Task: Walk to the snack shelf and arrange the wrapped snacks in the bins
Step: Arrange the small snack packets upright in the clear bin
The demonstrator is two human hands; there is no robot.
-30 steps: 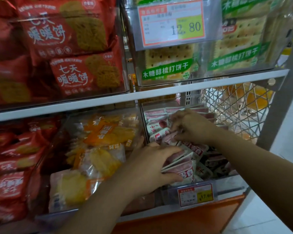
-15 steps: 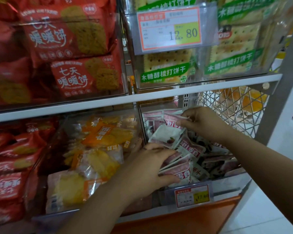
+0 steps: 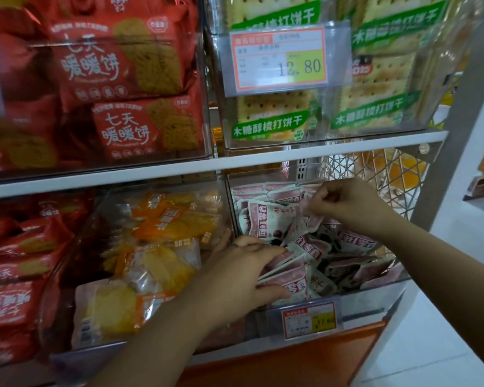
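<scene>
Several small pink-and-white wrapped snacks (image 3: 271, 219) lie jumbled in a clear plastic bin (image 3: 372, 296) on the lower shelf, right of centre. My left hand (image 3: 243, 272) grips a fanned stack of these pink packets (image 3: 288, 280) at the bin's front left corner. My right hand (image 3: 347, 202) reaches into the bin from the right and pinches the top edge of one pink packet (image 3: 312, 219) near the back, lifted above the pile.
A neighbouring bin holds orange-and-yellow packets (image 3: 162, 247); red packets (image 3: 17, 261) fill the far left. Above sit red biscuit bags (image 3: 118, 71) and green-labelled crackers (image 3: 271, 118). A price tag (image 3: 309, 319) hangs on the bin front. A wire mesh panel (image 3: 375, 169) bounds the shelf's right side.
My right hand rose from the pile toward the back of the bin, lifting one pink packet by its edge. My left hand kept its hold on the stack at the front.
</scene>
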